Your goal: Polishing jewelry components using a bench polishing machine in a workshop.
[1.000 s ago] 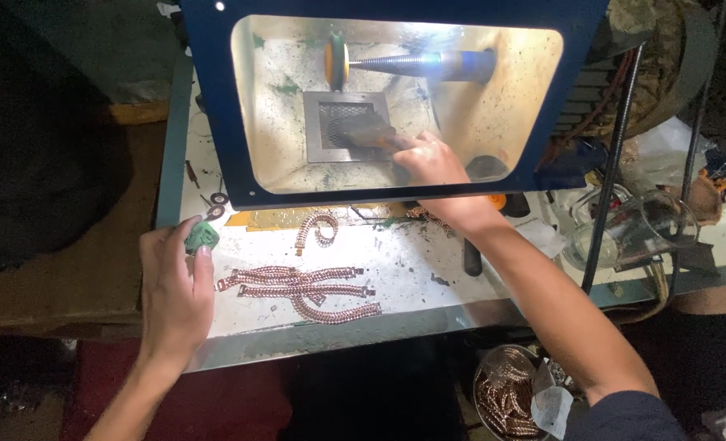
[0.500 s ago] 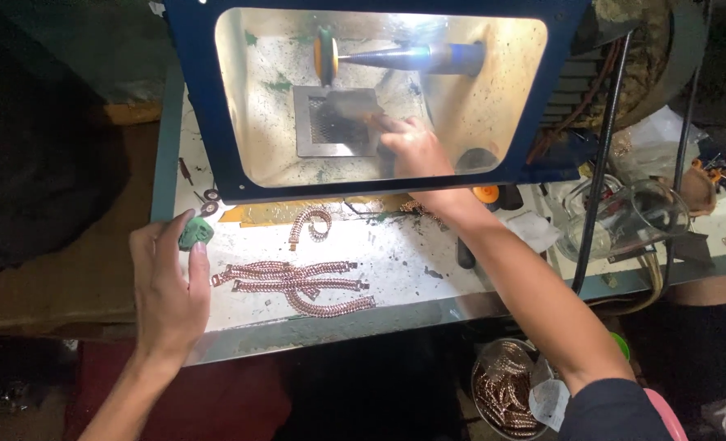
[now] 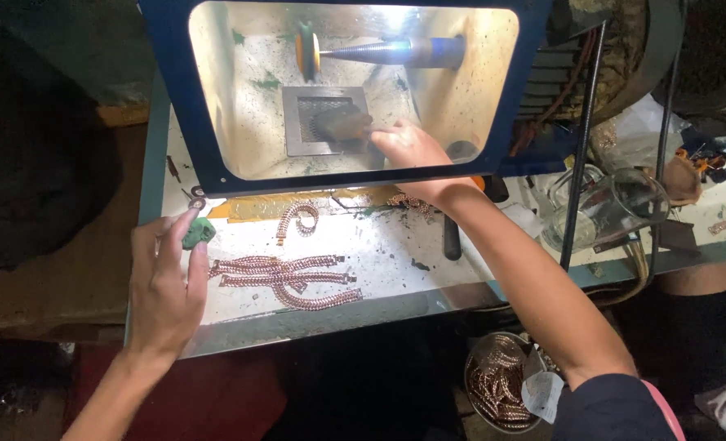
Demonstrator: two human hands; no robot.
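Green compound lump [image 3: 198,232] pinched in left hand [image 3: 165,286] fingertips; right hand [image 3: 408,147] fingers curled around dark block [image 3: 342,126] inside polishing hood. Polishing setup underway; next calls for firm grip near spinning wheel [image 3: 306,51].

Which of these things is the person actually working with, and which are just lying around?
In use:
left hand pinching a green lump
right hand holding a dark block inside the blue hood
polishing wheel

Lying about:
chain pieces
glass jar
bowl of chains

Four bracelet chains [image 3: 285,278], one green lump [image 3: 198,232], two hands [image 3: 165,286].
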